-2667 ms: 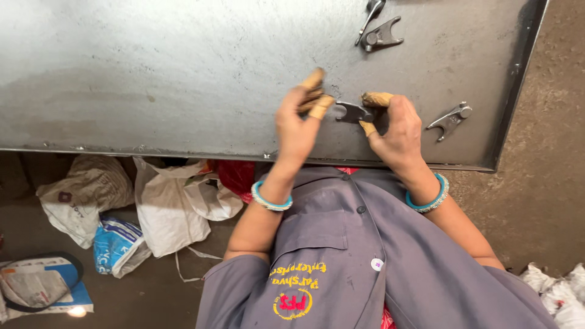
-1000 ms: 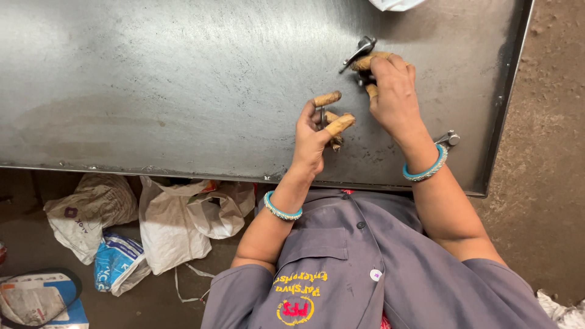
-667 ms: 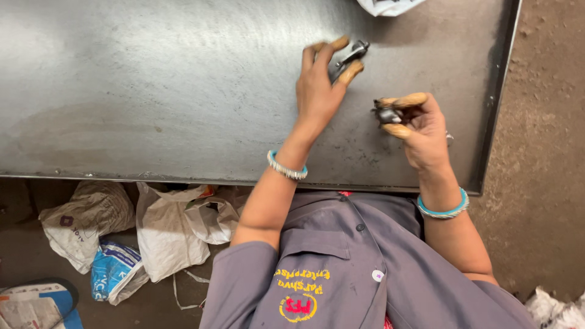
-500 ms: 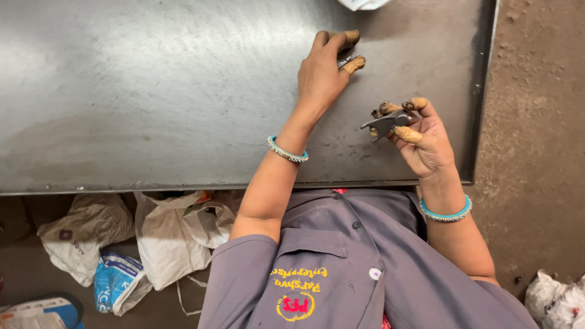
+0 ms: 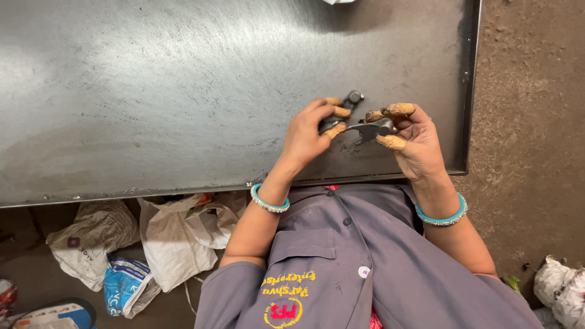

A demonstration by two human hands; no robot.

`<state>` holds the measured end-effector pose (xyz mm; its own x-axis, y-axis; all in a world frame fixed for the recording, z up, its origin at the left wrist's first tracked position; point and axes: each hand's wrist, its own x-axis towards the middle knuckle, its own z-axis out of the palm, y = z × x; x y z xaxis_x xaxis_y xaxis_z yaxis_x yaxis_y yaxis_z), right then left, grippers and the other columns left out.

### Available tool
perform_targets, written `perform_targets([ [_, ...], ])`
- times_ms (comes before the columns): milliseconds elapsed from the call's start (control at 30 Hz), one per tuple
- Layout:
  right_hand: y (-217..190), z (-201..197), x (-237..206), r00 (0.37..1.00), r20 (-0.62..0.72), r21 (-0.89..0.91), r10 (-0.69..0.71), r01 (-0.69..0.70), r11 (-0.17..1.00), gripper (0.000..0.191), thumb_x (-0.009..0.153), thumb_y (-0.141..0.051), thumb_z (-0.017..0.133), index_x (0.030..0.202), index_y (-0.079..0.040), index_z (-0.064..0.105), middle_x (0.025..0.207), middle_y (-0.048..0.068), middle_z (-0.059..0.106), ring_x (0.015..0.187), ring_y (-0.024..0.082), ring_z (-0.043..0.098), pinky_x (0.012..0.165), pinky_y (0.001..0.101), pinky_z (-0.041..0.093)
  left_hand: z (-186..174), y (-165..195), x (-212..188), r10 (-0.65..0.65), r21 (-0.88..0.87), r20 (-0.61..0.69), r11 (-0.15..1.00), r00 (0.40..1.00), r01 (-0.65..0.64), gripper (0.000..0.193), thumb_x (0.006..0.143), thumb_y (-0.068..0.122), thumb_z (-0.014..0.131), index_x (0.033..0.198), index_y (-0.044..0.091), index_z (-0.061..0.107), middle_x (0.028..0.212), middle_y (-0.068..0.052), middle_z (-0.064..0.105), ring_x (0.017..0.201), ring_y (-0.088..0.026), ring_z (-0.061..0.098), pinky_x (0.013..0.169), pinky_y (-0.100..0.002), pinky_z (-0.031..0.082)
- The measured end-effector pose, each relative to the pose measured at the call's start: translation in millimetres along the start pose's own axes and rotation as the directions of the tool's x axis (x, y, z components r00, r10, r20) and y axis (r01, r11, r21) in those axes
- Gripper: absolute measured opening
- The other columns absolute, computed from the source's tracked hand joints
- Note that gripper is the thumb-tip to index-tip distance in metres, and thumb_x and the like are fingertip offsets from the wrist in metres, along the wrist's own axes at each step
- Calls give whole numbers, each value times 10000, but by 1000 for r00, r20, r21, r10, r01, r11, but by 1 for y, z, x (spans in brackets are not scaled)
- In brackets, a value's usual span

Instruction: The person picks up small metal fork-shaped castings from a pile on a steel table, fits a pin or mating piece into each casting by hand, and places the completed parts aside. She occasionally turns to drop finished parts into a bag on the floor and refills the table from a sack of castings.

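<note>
Over the steel table [image 5: 183, 91], left hand [image 5: 308, 131] and right hand [image 5: 417, 143] each pinch a metal part [image 5: 368, 129].

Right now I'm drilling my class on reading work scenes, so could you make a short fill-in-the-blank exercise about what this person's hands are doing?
1. The left hand and right hand each hold a small dark ____ part.
2. Both hands are over a large grey metal ____.
3. Each wrist wears a ____ bangle.
4. Under the table edge, on the floor, lie crumpled ____.

Missing words: metal; table; blue; bags
</note>
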<state>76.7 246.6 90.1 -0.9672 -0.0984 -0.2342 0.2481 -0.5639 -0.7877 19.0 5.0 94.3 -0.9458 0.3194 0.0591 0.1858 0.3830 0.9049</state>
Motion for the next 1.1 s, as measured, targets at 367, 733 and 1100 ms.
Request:
perform_targets([
  [367, 1, 15, -4, 1000, 25, -111, -6, 9, 994, 454, 859, 87, 782, 1260, -31, 606, 1267, 127, 686, 1198, 206, 667, 1065, 353, 564, 16, -10, -33, -284, -593, 238, 715, 929, 370, 220, 973, 220, 722, 1116, 54, 719, 886, 28, 684, 722, -26, 552, 592, -205, 457],
  [733, 10, 17, -4, 998, 32, -110, 55, -52, 993, 482, 863, 62, 786, 1303, -13, 604, 1262, 117, 683, 1207, 204, 667, 1058, 360, 569, 36, -35, -45, -380, -741, 371, 428, 847, 517, 128, 965, 176, 734, 910, 73, 682, 827, 20, 705, 656, -4, 548, 528, -182, 410],
  [1100, -8, 15, 21, 981, 44, -702, -187, 163, 693, 537, 893, 38, 838, 1353, 6, 562, 1271, 115, 666, 1159, 195, 659, 1015, 346, 571, -22, -50, -93, -574, -816, 70, 437, 816, 377, 80, 950, 127, 729, 997, 68, 704, 874, 28, 682, 724, -34, 583, 541, -205, 451],
])
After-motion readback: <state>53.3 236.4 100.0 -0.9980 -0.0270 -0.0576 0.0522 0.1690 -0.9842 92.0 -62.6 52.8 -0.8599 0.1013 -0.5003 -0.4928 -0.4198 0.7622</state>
